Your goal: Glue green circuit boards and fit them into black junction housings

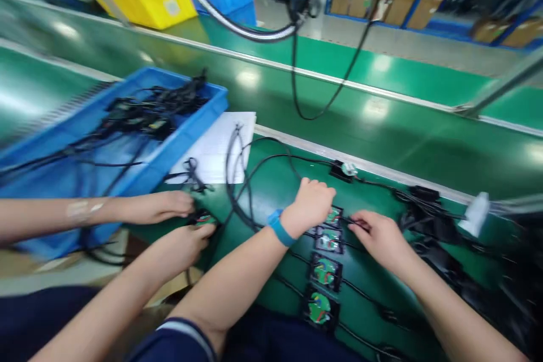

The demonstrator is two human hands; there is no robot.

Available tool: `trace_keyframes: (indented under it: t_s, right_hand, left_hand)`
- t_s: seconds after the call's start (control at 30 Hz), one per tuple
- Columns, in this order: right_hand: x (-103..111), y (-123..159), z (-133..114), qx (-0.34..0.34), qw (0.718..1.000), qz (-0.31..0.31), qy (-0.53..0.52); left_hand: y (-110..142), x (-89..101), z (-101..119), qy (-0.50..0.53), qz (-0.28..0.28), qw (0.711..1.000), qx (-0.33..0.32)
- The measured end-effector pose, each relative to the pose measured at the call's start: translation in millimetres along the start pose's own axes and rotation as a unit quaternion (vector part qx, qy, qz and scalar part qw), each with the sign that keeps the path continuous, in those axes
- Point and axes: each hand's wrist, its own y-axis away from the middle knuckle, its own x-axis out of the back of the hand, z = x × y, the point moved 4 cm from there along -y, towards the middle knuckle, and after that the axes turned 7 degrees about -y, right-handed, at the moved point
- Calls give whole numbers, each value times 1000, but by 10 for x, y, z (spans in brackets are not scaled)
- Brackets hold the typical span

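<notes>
A row of several small black modules with green circuit boards (326, 271) lies on the green bench, each with a black cable. My left hand (311, 203), a blue band on its wrist, is curled knuckles-up over the far end of the row, fingers pressed on the top module (334, 216). My right hand (379, 235) is just right of it, fingers pinched on a thin black cable (354, 220) that leads out of that module. The fingertips of both hands are partly hidden.
A co-worker's two hands (169, 206) (186, 243) work on another module (203, 218) at the left. Behind them stand a blue bin of cabled parts (199, 119) and a white sheet (220, 147). Loose black cables (424, 209) pile at the right. A green conveyor (382, 124) runs behind.
</notes>
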Motion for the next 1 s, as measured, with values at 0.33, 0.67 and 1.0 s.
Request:
trace_keyframes:
  t_s: [0.33,0.67,1.0]
  right_hand:
    - [-136,-24,216,132,986,12,102]
    - [-108,-101,248,15,997,-69,-11]
    - [-84,-209,36,-71,988,-126,-61]
  left_hand:
    - [3,-18,-7,-1,-36,999,9]
    - [-9,-25,-22,5,-33,999,8]
    - [-85,-132,-69,11,1,1000,-3]
